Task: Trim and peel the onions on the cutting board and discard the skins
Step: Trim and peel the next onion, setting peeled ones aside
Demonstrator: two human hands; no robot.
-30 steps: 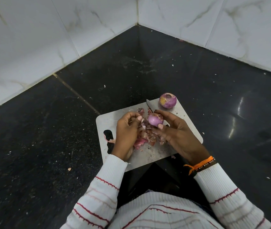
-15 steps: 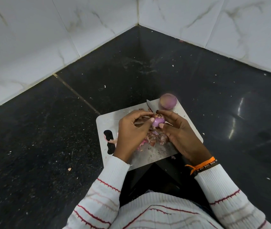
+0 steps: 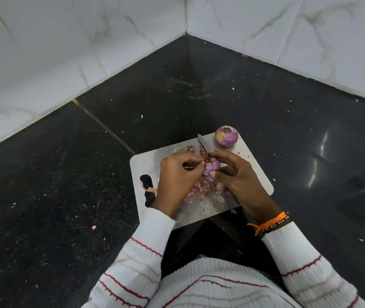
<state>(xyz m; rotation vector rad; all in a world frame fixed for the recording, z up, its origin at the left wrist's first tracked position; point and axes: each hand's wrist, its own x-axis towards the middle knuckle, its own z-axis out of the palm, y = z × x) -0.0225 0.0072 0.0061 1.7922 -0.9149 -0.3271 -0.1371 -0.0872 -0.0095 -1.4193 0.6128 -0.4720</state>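
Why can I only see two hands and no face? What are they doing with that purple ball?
There is no machine here. A person wears a camera on their head, so the picture looks down at their own arms, and the face stays behind the lens.

The purple ball is a small onion. The right hand holds it, and the left hand pinches at its top, seemingly pulling off skin.

Under the hands lies a grey cutting board on a black counter. A pile of onion skins sits on the board. A knife lies there too; only its blade shows. A second onion, already peeled, waits in the far corner of the board.
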